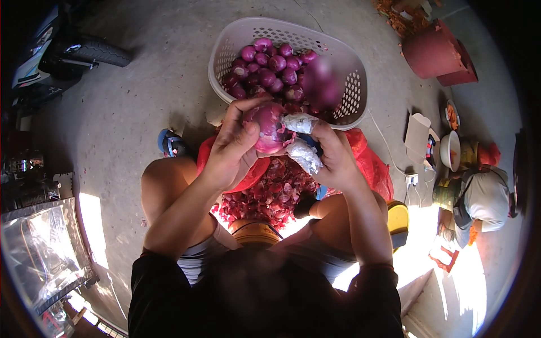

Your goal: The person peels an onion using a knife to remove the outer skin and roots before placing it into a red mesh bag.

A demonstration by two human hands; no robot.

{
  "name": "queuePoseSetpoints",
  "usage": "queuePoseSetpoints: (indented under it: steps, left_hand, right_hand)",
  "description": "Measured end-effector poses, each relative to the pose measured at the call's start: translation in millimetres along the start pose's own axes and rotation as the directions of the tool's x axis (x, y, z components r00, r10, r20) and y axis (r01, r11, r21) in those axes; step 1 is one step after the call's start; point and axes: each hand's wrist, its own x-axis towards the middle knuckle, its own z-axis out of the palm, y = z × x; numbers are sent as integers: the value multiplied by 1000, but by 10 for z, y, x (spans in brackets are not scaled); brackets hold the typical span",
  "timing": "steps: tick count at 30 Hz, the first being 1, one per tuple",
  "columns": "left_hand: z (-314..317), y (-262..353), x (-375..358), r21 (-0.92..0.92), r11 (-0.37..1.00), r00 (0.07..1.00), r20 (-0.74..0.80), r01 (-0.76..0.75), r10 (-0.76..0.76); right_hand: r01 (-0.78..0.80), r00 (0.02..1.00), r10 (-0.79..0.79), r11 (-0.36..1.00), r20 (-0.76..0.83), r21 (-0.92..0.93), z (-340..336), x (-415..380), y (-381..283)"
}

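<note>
A peeled-looking red onion [264,128], purple and glossy with loose skin at its right end, is held up in front of me. My left hand [238,138] wraps around its left side. On the right, my right hand [333,151] pinches that end, its thumb and forefinger covered in whitish wrapping [304,156]. Just beyond both hands stands a light grey perforated plastic basket [221,56] with many red onions [276,63] in it. Below, between my legs, lies a heap of red onion skins [276,188]; the hands hide part of it.
Red mesh bags [375,169] lie around the heap. A yellow round object [398,224] is beside my right leg. Farther right are a power strip [412,178], a white bowl [449,151] and a red bucket [433,49]. A motorcycle wheel [104,50] stands at upper left.
</note>
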Motion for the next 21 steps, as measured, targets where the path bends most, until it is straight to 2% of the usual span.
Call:
queuePoseSetpoints:
  steps: [3, 5, 7, 11, 14, 15, 18, 21]
  left_hand:
    - [-13, -2, -5, -3, 1000, 1000, -7, 10, -10]
    - [6, 8, -8, 16, 1000, 999, -30, 14, -13]
    - [-21, 14, -3, 22, 1000, 1000, 13, 6, -6]
    - [-27, 25, 1, 11, 1000, 1000, 24, 9, -10]
    - [-40, -12, -2, -45, 999, 1000, 7, -9, 9]
    - [-37, -13, -3, -46, 999, 1000, -3, -5, 5]
    - [-27, -14, -3, -44, 999, 1000, -17, -3, 3]
    - [-33, -13, 5, -31, 999, 1000, 0, -18, 18]
  right_hand:
    - [-6, 1000, 6, 1000, 22, -17, -16, 10, 1]
    - [-60, 998, 62, 995, -23, 76, -2, 25, -38]
    - [-120, 989, 135, 972, -59, 201, 29, -53, 46]
    - [-105, 988, 127, 969, -86, 223, 14, -59, 14]
    - [-351, 929, 334, 931, 159, 96, -22, -108, -54]
    - [-217, 970, 210, 975, 121, 50, 2, -66, -53]
    - [-239, 966, 230, 968, 119, 70, 22, -71, -42]
    - [-153, 986, 146, 985, 82, 78, 53, -97, 48]
